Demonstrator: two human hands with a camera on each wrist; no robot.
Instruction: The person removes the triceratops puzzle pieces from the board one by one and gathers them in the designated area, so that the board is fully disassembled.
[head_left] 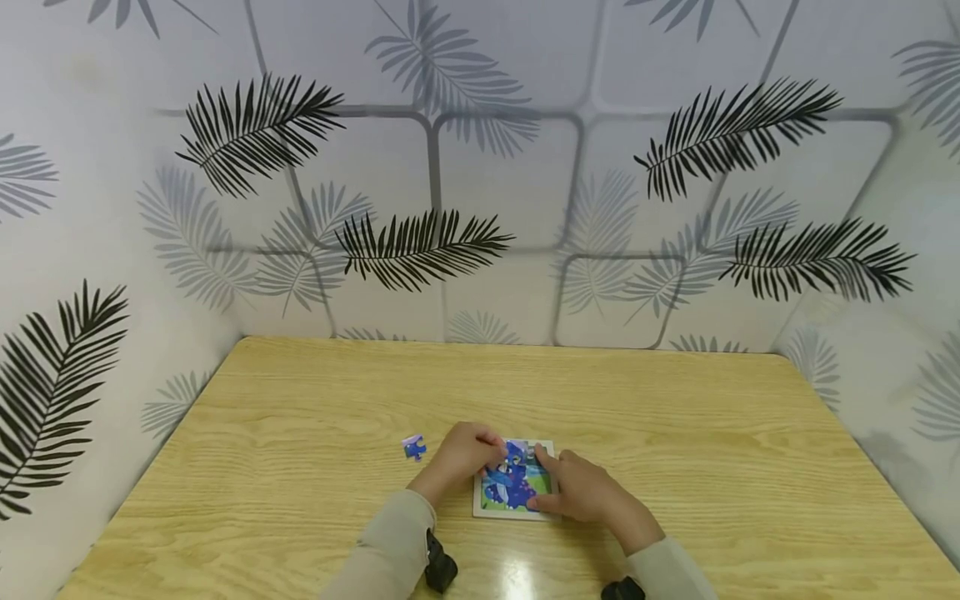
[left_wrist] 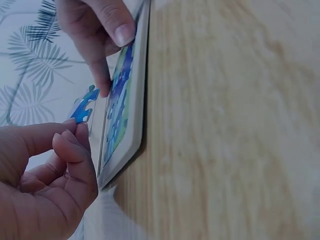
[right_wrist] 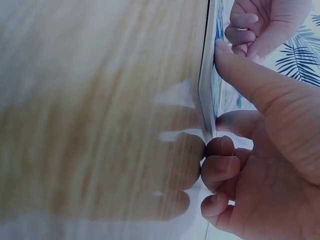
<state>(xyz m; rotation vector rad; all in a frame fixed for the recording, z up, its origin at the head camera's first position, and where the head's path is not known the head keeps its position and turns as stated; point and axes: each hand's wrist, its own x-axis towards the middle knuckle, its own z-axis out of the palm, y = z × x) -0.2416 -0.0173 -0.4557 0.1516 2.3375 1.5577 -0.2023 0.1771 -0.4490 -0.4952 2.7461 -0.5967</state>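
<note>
Left fingers [left_wrist: 50,136] pinching puzzle piece [left_wrist: 82,111], board edge [head_left: 514,516] near, roomy tabletop [head_left: 315,417]

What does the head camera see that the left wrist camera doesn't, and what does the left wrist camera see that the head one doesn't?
Only the head view: a loose puzzle piece lying on the table, and the pale sleeves.

Only the left wrist view: a close look at the inside of the left hand pinching another piece.

Both: two hands, including the right hand, the puzzle tray, the table and the leafy wall.
</note>
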